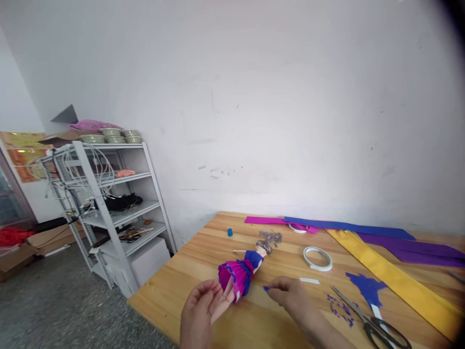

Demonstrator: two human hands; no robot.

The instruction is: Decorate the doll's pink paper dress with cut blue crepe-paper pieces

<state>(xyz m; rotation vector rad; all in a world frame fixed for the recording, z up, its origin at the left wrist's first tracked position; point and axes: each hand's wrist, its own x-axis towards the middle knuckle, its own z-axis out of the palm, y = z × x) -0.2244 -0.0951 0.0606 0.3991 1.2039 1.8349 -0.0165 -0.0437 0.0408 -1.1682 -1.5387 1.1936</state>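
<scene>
A doll [250,264] lies on the wooden table, its grey-brown hair toward the wall and its legs toward me. It wears a blue top and a flared magenta skirt [232,278] with blue trim. My left hand [199,310] is closed at the doll's legs, fingertips by the skirt's hem; the exact grip is partly hidden. Right of the skirt, my right hand [286,295] pinches a small blue scrap [266,288], apart from the doll. Black-handled scissors [366,319] lie open beside blue clippings [339,309] and a cut blue piece [366,288].
A roll of white tape [317,259] and a white strip [309,280] lie right of the doll. Yellow [392,276], blue [348,226] and purple [417,249] strips spread along the back right. A blue cap [230,232] sits behind. Metal shelves [119,218] stand left.
</scene>
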